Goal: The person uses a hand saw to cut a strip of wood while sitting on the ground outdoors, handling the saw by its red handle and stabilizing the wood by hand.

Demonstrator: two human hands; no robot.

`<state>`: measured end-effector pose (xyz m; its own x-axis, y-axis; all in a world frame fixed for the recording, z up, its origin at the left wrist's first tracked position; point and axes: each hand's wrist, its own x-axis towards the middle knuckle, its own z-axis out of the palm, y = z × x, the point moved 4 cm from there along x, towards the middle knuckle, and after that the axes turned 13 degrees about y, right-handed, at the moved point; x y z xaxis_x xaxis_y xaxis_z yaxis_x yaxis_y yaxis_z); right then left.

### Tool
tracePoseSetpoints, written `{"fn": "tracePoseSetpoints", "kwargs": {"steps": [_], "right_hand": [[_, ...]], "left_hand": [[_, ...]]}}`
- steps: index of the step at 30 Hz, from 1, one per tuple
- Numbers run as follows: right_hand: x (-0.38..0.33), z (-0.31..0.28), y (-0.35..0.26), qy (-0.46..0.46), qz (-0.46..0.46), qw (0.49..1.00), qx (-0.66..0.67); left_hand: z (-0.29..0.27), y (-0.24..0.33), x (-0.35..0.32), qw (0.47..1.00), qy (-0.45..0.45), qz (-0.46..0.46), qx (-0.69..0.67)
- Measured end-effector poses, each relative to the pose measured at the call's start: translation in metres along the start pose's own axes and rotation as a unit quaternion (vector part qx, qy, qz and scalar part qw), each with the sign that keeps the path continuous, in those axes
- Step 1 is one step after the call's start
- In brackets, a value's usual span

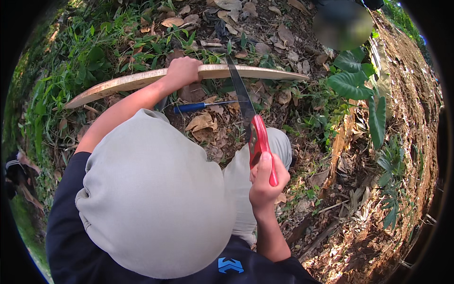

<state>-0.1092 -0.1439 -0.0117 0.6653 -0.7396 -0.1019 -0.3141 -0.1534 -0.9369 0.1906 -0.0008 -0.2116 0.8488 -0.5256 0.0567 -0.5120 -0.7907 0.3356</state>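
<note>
A long pale wooden board (137,79) lies across in front of me, its narrow edge turned up. My left hand (184,71) grips this edge left of the board's middle, fingers wrapped over the far side. In my right hand (268,182) is the red handle of a handsaw (241,87). The saw's dark blade runs away from me and crosses the board's upper edge, just right of my left hand; whether its teeth have cut in cannot be made out. On the ground between the board and my knees lies a blue-handled screwdriver-like tool (190,108) with a thin metal shaft.
Dry leaves (203,122) and green grass (90,61) cover the ground around the board. At the right stand broad-leaved plants (351,80) beside a bank of brown soil (411,104). My bent knee (279,142), in light trousers, is close under the saw.
</note>
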Motion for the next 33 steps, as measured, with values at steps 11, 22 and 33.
{"fn": "tracePoseSetpoints", "kwargs": {"steps": [11,22,33], "right_hand": [[-0.003,0.011,-0.021,-0.017,-0.009,0.999,-0.043],[0.009,0.016,-0.04,-0.038,-0.019,0.997,-0.068],[0.016,0.007,-0.053,-0.033,0.013,0.998,-0.053]], "left_hand": [[0.0,-0.001,-0.006,1.0,-0.008,-0.007,-0.005],[0.006,-0.007,-0.009,1.0,0.019,0.002,-0.003],[-0.001,0.001,-0.008,0.999,0.027,0.026,-0.007]]}}
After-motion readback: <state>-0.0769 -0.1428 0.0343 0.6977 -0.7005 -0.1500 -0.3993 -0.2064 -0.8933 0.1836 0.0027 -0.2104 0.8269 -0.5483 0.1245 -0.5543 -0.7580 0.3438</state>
